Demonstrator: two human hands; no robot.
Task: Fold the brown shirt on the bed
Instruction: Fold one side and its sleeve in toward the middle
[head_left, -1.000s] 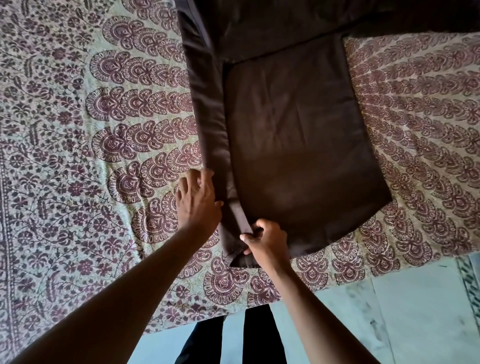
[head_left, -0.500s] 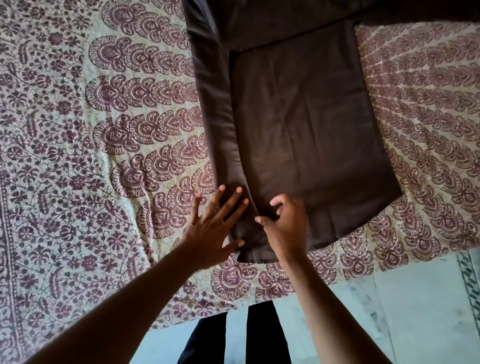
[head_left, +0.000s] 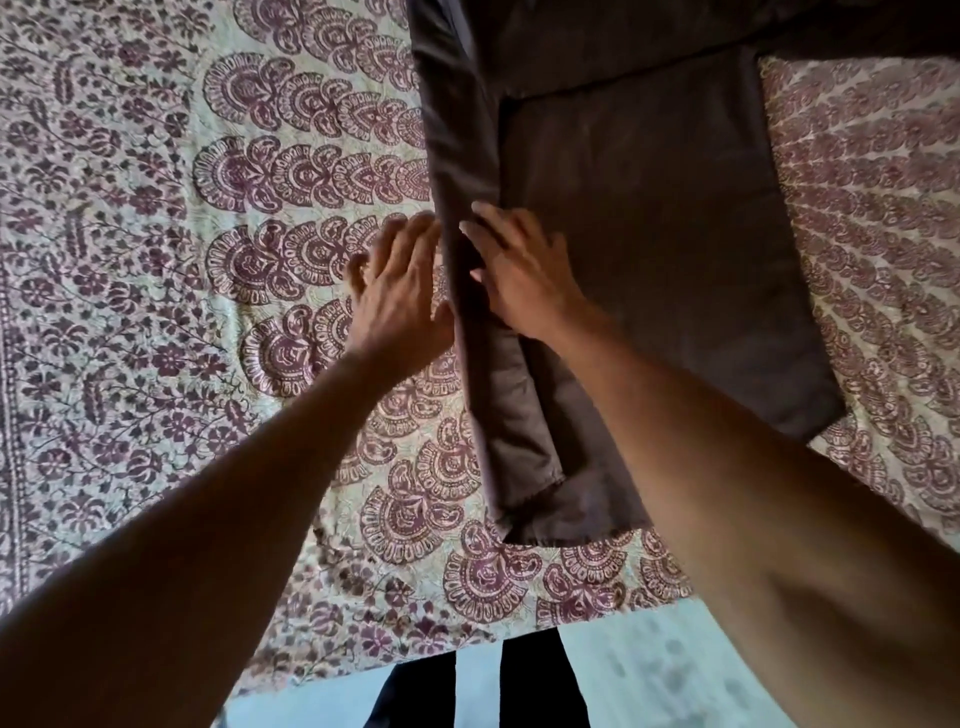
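The brown shirt (head_left: 660, 249) lies flat on the patterned bedspread (head_left: 182, 270), its hem toward me. A long narrow strip, likely a sleeve (head_left: 457, 156), is folded lengthwise along the shirt's left side. My left hand (head_left: 400, 296) rests flat, fingers spread, on the bedspread against the strip's left edge. My right hand (head_left: 519, 270) lies flat, palm down, on the shirt just right of the strip, fingers pointing away from me. Neither hand pinches any cloth. The shirt's top runs out of the frame.
The bed's front edge (head_left: 467, 644) is close to me, with pale floor (head_left: 675, 675) below it and my dark trouser legs (head_left: 519, 691) against it. Bedspread extends widely to the left and to the right (head_left: 883, 208) of the shirt.
Both hands let go of the strip's lower end near the hem and slid up along it, away from me. They now lie flat on either side of it.
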